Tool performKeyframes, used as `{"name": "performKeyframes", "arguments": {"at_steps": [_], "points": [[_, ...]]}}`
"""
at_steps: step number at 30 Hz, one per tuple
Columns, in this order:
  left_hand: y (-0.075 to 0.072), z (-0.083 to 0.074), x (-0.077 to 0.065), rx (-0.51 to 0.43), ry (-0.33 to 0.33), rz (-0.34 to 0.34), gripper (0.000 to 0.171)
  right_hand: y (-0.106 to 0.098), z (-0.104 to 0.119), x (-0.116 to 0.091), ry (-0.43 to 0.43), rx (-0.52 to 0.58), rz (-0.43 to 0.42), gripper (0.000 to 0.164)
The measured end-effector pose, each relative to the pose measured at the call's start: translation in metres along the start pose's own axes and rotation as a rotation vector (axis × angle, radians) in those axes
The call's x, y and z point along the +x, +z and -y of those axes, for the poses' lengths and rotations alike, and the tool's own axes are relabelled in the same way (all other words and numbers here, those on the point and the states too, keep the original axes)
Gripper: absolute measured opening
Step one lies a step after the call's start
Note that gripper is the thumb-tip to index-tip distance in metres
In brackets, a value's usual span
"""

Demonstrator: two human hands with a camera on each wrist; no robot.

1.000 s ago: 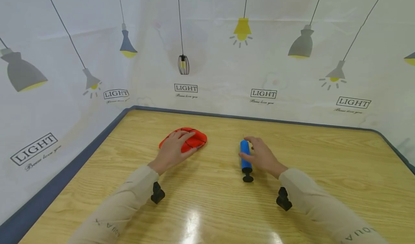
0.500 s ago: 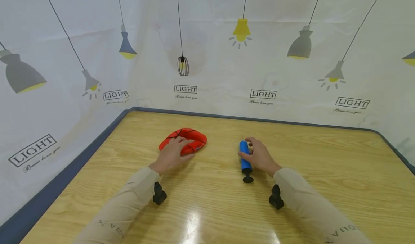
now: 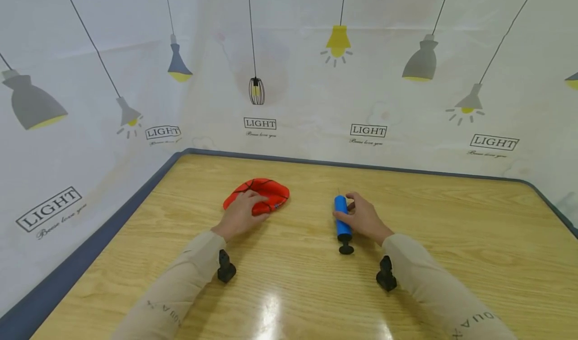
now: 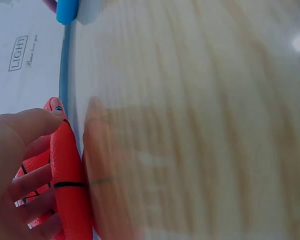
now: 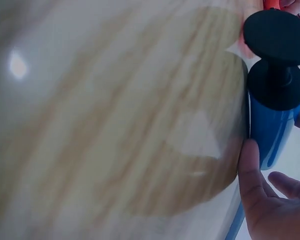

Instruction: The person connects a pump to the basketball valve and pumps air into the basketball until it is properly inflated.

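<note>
A red, deflated basketball (image 3: 276,192) with black seams lies caved in on the wooden table, left of the middle. My left hand (image 3: 241,214) is on its near side, thumb at the rim and fingers bent into the hollow, as the left wrist view shows. To the right lies a blue hand pump (image 3: 341,222), its thin needle pointing away and its black handle (image 3: 345,248) towards me. My right hand (image 3: 365,218) holds the pump's barrel from the right, thumb across it. In the right wrist view, fingers (image 5: 250,165) show on both sides of the barrel.
The wooden tabletop (image 3: 298,275) has a dark blue border (image 3: 316,163). White sheeting (image 3: 307,79) printed with lamps rises behind and at the sides. A black wrist mount (image 3: 226,267) hangs under the left sleeve, another (image 3: 386,275) under the right.
My left hand has drawn back slightly across the basketball, with its fingers more bent. My right fingers have curled closer about the pump. Basketball and pump lie about where they were.
</note>
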State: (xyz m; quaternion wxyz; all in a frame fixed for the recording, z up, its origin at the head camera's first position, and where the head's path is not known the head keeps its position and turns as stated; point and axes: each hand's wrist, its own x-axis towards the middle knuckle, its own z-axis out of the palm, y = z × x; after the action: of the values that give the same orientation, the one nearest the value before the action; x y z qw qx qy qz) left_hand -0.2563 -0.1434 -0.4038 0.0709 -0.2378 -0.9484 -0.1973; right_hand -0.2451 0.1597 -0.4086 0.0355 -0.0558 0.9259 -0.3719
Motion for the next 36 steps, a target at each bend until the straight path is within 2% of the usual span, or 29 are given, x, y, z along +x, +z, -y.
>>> {"name": "performKeyframes", "arguments": {"at_steps": [6,18,27,36], "points": [[0.000,0.002,0.002,0.014,-0.021,0.051,0.040,-0.001,0.000,0.002,0.024,-0.036,0.024,0.068],[-0.001,0.002,0.009,0.012,-0.010,0.083,0.041,-0.003,-0.002,0.005,0.049,-0.025,0.062,0.071],[0.004,0.002,0.014,0.029,0.029,0.076,0.040,-0.005,0.002,0.005,0.073,-0.008,0.069,0.074],[0.008,0.005,0.016,-0.006,0.034,0.059,0.033,-0.004,0.003,0.009,0.107,-0.003,0.088,0.073]]}}
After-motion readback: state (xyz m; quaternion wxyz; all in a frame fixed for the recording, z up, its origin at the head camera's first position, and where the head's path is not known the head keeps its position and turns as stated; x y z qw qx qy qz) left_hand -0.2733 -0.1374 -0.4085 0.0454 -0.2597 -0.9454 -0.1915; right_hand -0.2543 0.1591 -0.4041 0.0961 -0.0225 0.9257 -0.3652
